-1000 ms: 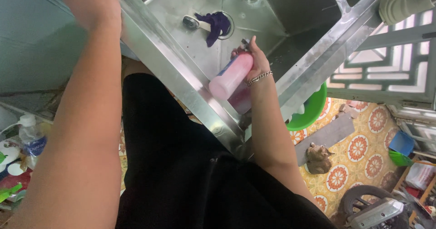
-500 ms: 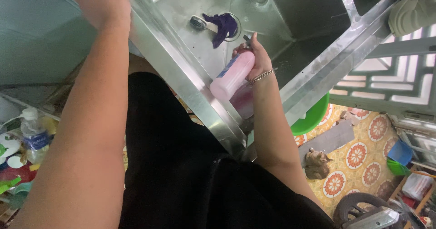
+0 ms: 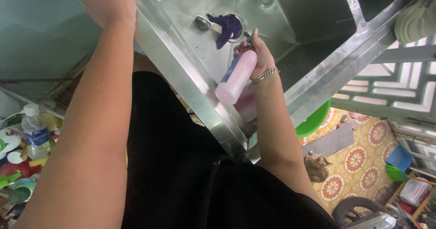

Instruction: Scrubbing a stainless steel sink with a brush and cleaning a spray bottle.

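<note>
My right hand (image 3: 262, 56) grips a pink plastic bottle (image 3: 235, 78) with a blue label. The bottle is tilted, its dark nozzle pointing down into the steel sink (image 3: 190, 81). A purple cloth (image 3: 228, 27) lies over the drain just beyond the nozzle, next to a round metal plug (image 3: 202, 22). A bracelet sits on that wrist. My left hand (image 3: 105, 2) rests at the sink's near-left rim; its fingers are cut off by the top of the frame.
A water bottle (image 3: 34, 131) and several coloured items stand at lower left. Under the sink is a green basin (image 3: 316, 120). A cat (image 3: 316, 164) sits on the patterned tile floor beside a blue dustpan (image 3: 399, 158). A white lattice (image 3: 399, 95) is at right.
The view has shifted slightly, so the sink sits lower and further right. My right hand keeps the pink bottle tilted over the sink; my left arm stays put.
</note>
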